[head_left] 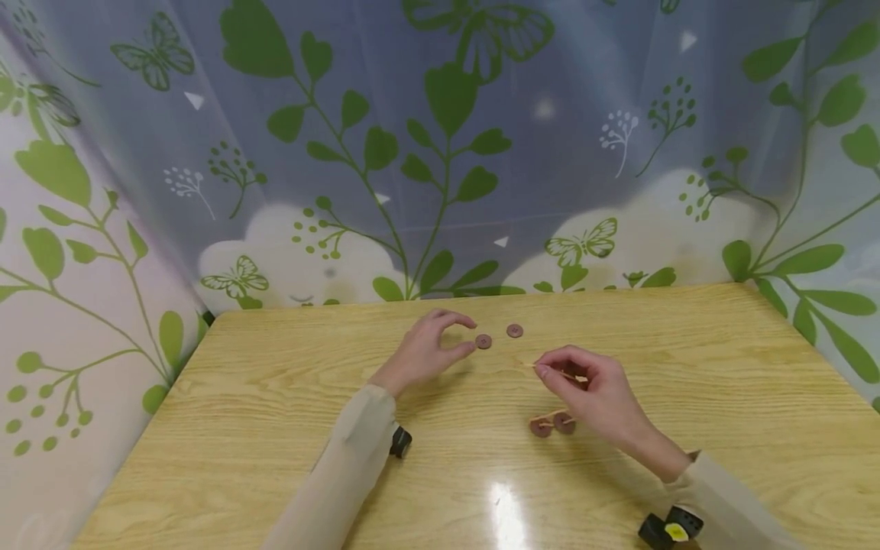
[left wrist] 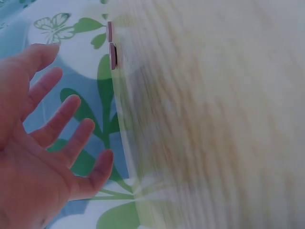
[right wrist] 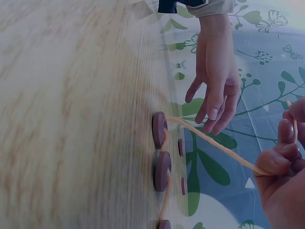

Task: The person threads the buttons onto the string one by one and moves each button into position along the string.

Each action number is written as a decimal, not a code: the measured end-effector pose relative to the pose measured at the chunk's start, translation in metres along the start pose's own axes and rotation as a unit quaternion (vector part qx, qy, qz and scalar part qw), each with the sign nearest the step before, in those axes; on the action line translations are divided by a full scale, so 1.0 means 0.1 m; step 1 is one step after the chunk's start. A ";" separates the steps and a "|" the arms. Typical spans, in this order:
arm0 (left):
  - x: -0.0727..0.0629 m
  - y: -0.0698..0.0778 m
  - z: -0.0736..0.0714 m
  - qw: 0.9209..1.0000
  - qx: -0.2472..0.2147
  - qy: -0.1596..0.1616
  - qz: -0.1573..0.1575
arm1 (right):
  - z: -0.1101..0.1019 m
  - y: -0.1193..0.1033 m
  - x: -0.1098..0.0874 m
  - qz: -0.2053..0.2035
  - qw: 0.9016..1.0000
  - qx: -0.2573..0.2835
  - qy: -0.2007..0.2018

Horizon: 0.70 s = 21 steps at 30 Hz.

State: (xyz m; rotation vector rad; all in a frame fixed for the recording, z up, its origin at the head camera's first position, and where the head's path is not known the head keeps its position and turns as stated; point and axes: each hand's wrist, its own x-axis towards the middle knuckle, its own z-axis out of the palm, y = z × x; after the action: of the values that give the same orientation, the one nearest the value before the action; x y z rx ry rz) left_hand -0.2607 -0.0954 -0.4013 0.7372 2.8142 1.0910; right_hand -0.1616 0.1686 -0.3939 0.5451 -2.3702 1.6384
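My left hand (head_left: 428, 350) reaches over the table with thumb and fingers spread, holding nothing. Its fingertips are right beside a loose brown button (head_left: 483, 341), and a second loose button (head_left: 515, 331) lies just to the right of that one. Between thumb and forefinger my right hand (head_left: 601, 393) pinches a yellow cord (right wrist: 219, 148), whose tip pokes out past the fingertips. Below that hand, brown buttons (head_left: 540, 426) are threaded on the cord. The right wrist view shows three of them, including an upper button (right wrist: 159, 130) and a middle button (right wrist: 162, 171).
The wood-grain table (head_left: 275, 367) runs back to a curtain (head_left: 385, 191) printed with leaves and butterflies. Black wrist devices are strapped at both sleeves, one on the left (head_left: 401, 441) and one on the right (head_left: 670, 527).
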 end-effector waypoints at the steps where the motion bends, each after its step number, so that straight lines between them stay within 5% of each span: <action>1: 0.02 0.00 0.01 1.000 0.004 -0.006 -0.003 | 0.00 0.00 0.00 -0.001 1.000 0.001 0.000; 10: 0.14 -0.02 0.04 0.997 0.031 -0.057 -0.047 | -0.04 0.01 -0.01 -0.006 1.000 -0.004 0.004; 21: 0.22 -0.01 0.08 0.993 0.060 -0.072 -0.076 | -0.07 0.01 -0.01 -0.006 1.000 -0.005 0.007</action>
State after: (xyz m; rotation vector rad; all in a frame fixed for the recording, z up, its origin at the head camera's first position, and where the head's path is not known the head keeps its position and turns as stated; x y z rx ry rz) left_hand -0.2788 -0.0819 -0.4051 0.5734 2.7774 0.8186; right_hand -0.1611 0.1758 -0.3927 0.5440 -2.3602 1.6189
